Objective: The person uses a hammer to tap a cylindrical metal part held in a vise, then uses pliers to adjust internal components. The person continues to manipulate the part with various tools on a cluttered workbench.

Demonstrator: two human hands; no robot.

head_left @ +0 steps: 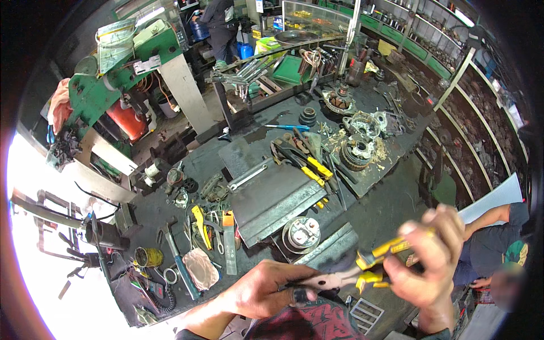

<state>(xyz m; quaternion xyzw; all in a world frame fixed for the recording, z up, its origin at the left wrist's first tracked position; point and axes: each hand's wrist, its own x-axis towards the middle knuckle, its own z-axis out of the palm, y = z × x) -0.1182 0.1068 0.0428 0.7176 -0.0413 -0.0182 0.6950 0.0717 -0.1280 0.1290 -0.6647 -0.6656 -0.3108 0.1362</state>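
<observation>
My left hand [255, 292] is closed around the head of a pair of pliers [334, 279] at the bottom centre; whether a small part is also in its fingers, I cannot tell. My right hand [425, 263] grips the yellow handles of the same pliers, right of centre. Just beyond them, a round silver metal housing [300, 232] sits among steel plates [275, 204]. Left of those lie yellow-handled tools [201, 226], a hammer [181, 269] with a teal grip and an open-ended wrench [246, 177].
The dark workbench [147, 221] also holds dismantled machine parts [360, 147] and several tools. A co-worker [490, 249] is close at my right; another person [218, 34] stands at the back. A green machine [90, 96] is left, shelving [464, 119] right.
</observation>
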